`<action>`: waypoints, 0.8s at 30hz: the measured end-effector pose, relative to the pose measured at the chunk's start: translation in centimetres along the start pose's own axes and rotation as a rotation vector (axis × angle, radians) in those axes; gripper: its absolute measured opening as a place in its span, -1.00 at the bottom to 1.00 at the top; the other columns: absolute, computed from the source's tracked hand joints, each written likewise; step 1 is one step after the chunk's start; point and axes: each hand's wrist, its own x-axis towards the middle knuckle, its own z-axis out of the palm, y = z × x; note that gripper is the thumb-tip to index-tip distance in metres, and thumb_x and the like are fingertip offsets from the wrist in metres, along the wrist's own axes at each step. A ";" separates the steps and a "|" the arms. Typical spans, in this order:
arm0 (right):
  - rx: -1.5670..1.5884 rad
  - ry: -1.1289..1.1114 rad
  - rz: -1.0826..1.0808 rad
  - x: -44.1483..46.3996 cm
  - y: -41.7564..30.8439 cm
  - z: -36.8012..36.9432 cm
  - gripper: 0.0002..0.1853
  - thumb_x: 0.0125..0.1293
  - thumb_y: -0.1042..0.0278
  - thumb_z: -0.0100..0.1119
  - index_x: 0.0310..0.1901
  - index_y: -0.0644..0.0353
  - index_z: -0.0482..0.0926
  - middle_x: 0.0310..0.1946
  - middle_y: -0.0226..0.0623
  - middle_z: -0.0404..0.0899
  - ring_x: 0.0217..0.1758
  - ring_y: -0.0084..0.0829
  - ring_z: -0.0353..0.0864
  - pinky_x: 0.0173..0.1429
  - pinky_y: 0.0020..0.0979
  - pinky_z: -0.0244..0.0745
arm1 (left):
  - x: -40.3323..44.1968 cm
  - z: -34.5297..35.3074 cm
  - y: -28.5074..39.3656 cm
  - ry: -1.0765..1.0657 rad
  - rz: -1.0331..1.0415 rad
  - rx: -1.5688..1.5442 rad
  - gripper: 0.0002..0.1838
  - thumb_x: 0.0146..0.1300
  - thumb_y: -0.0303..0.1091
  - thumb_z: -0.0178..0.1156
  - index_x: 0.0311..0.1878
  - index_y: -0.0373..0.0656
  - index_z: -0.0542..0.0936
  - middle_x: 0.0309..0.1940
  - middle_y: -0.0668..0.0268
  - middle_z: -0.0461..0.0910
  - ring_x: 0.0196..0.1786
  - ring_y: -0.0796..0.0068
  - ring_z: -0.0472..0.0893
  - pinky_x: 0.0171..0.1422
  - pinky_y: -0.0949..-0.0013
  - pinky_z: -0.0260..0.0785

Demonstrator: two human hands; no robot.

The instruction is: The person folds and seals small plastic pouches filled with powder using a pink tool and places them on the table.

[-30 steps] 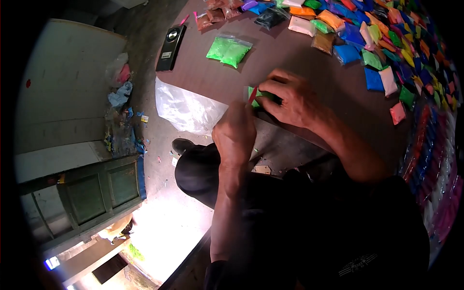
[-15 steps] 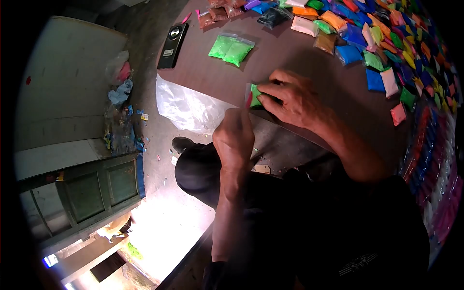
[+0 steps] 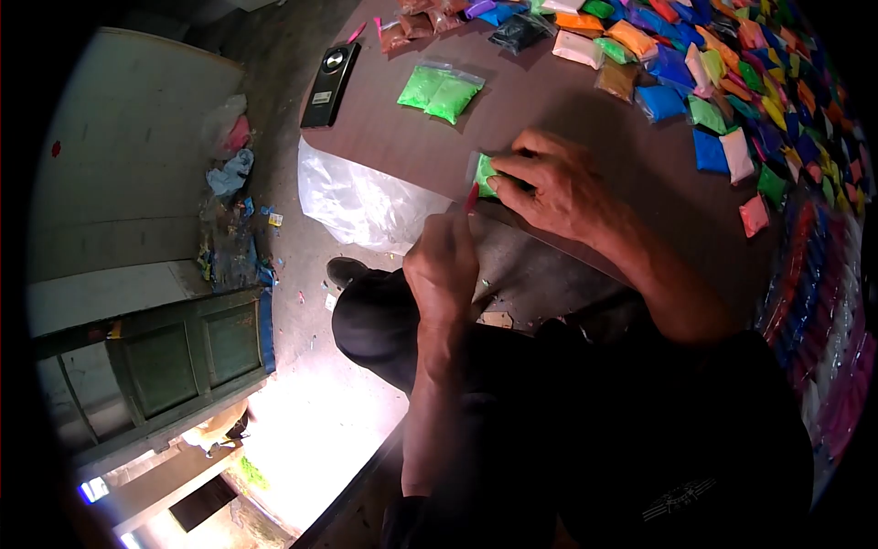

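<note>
At the near edge of the table, my right hand (image 3: 558, 188) presses a small clear packet with green filling (image 3: 486, 174) with its thumb and fingers; most of the packet is hidden under them. My left hand (image 3: 442, 261) is closed just beyond the edge, nearer my body. A thin pink strip (image 3: 472, 199) sticks up from its fingers beside the packet's lower corner; the rest is hidden in the fist. Farther in on the table lies a pair of bright green packets (image 3: 439, 91).
A black phone-like device (image 3: 329, 84) lies at the table's left edge, with another pink piece (image 3: 357, 33) above it. Many coloured packets (image 3: 672, 66) cover the far right. A clear plastic bag (image 3: 361, 201) hangs below the table's edge.
My left hand has drawn slightly down towards me with the pink strip, which has shifted from along the packet's edge to its lower corner. My right hand stays on the packet.
</note>
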 end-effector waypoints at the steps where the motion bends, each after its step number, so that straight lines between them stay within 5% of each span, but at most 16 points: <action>1: 0.001 0.000 -0.001 0.0 0.0 0.1 -0.79 0.35 0.23 0.41 -0.17 0.20 0.79 -0.24 -0.21 0.59 -0.26 -0.16 0.71 -0.14 -0.15 0.62 | 0.1 -0.3 0.1 -0.011 -0.026 0.017 -0.86 0.44 -0.39 0.33 -0.19 -0.29 0.71 -0.45 0.03 0.74 -0.41 0.27 0.76 -0.21 0.25 0.57; 12: 0.019 0.023 0.010 0.1 -0.2 -0.2 -0.80 0.29 0.24 0.48 -0.18 0.18 0.78 -0.27 -0.23 0.59 -0.27 -0.16 0.70 -0.17 -0.16 0.60 | 0.9 -0.2 1.4 -0.019 0.029 -0.007 -0.85 0.44 -0.39 0.31 -0.18 -0.30 0.72 -0.43 0.00 0.75 -0.38 0.21 0.78 -0.19 0.24 0.58; 20: 0.037 0.021 0.036 0.1 -0.3 0.0 -0.80 0.28 0.24 0.48 -0.20 0.19 0.77 -0.27 -0.21 0.60 -0.29 -0.16 0.70 -0.19 -0.14 0.61 | 2.0 -1.8 2.2 -0.057 -0.136 0.076 -0.84 0.45 -0.39 0.30 -0.17 -0.32 0.73 -0.43 0.02 0.75 -0.38 0.30 0.77 -0.18 0.26 0.57; 22: 0.028 0.007 0.036 0.2 -0.3 -0.2 -0.79 0.29 0.24 0.47 -0.20 0.19 0.77 -0.27 -0.21 0.60 -0.29 -0.15 0.70 -0.18 -0.13 0.61 | 1.8 -1.2 2.6 -0.007 -0.016 -0.029 -0.86 0.44 -0.38 0.28 -0.27 -0.20 0.64 -0.48 -0.01 0.66 -0.40 -0.11 0.71 -0.30 0.05 0.53; 24: 0.018 -0.004 0.034 0.2 -0.3 -0.2 -0.78 0.27 0.22 0.48 -0.19 0.19 0.76 -0.27 -0.19 0.60 -0.28 -0.13 0.71 -0.18 -0.12 0.61 | 1.6 -0.3 2.3 -0.004 0.075 -0.032 -0.86 0.44 -0.38 0.29 -0.27 -0.20 0.64 -0.46 -0.01 0.67 -0.36 -0.15 0.71 -0.29 0.01 0.53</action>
